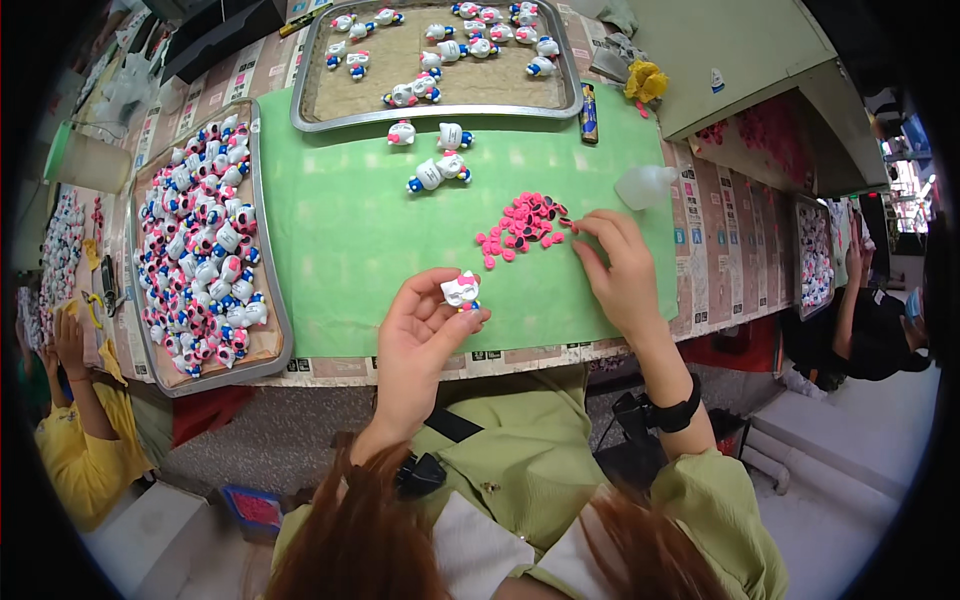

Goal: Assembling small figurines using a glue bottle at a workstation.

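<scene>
My left hand (422, 325) holds a small white cat figurine (461, 291) with a pink bow between thumb and fingers, its face turned up. To the right, my right hand (615, 262) reaches the edge of a pile of small pink plastic parts (522, 222), some showing dark faces. Thumb and forefinger close around one small pink part (571, 225) there, partly hidden by the fingertips. Beyond the pile, several loose cat figurines (430, 177) lie on the green mat (340, 250).
A metal tray (275, 340) heaped with figurines stands at left. Another tray (435, 118) with spaced figurines lies at the back. A marker-like tube (589, 113), a white squeeze bottle (646, 187) and a yellow crumpled cloth (646, 80) are at right. Other people work on both sides.
</scene>
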Available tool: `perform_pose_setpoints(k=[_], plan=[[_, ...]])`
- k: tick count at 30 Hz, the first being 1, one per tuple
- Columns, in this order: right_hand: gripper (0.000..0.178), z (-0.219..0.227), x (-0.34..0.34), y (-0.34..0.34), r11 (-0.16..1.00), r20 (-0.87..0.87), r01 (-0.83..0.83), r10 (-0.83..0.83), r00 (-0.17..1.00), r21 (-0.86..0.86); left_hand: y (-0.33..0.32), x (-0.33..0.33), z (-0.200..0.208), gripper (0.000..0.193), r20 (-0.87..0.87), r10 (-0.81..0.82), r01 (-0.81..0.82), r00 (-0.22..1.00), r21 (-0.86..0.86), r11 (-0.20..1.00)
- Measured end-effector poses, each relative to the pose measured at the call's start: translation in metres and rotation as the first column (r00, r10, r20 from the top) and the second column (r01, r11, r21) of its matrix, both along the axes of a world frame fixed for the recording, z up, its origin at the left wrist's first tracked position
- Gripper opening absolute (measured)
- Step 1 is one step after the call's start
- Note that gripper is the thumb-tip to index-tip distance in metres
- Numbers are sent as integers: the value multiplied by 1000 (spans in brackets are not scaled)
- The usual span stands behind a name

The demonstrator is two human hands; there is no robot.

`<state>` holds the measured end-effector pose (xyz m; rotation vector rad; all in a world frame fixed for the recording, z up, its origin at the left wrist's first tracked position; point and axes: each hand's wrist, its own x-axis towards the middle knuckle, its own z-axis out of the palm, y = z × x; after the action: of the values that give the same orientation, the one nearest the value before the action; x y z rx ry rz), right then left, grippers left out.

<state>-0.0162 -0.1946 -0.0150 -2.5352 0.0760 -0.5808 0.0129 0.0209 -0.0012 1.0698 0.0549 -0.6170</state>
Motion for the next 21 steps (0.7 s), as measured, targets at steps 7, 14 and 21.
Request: perform_pose_setpoints(k=[7,14,21], plan=[[12,-10,2,-6,994,7,-87,88,996,-63,0,0,1,35,9,-35,35,999,-19,999],[13,-9,-3,1,989,64,-46,56,996,-140,-1,0,-2,34,-1,-48,48,999,-35,998],[13,-4,-5,3,998,37,-10,12,999,-54,-3,-1,2,36,-62,-89,85,994,-64,994]])
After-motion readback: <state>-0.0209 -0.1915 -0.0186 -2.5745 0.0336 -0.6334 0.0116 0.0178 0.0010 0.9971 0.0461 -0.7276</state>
